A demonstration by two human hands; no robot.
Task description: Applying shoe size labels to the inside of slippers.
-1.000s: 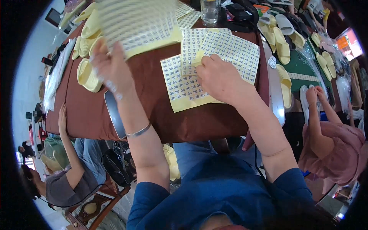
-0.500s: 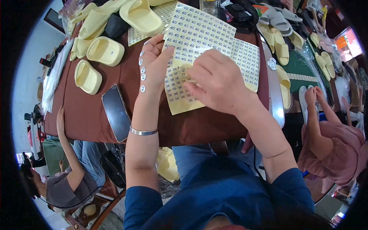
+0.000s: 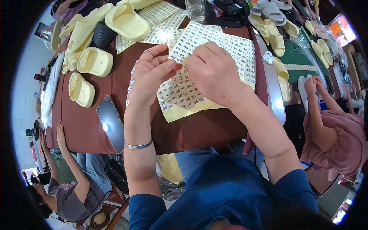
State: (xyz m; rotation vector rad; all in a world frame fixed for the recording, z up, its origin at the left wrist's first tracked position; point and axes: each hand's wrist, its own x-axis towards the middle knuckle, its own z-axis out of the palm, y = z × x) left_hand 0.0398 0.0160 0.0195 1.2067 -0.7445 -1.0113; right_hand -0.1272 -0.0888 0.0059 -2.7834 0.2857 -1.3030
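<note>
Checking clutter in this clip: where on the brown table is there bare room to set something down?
Bare table lies between the phone and the nearest yellow slipper, and along the near edge below the sticker sheets. The far side is crowded with slippers, sheets and a glass.

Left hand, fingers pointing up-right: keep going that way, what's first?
Likely the sticker sheets that the left hand already overlaps; beyond them the clear glass. Height above the sheets is unclear.

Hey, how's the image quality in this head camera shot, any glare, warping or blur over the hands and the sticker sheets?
Head view: fisheye bends the table edge and blacks out the corners; a bright glare spot sits on the phone; the left hand, right hand and sticker sheets are evenly lit and sharp.
</note>
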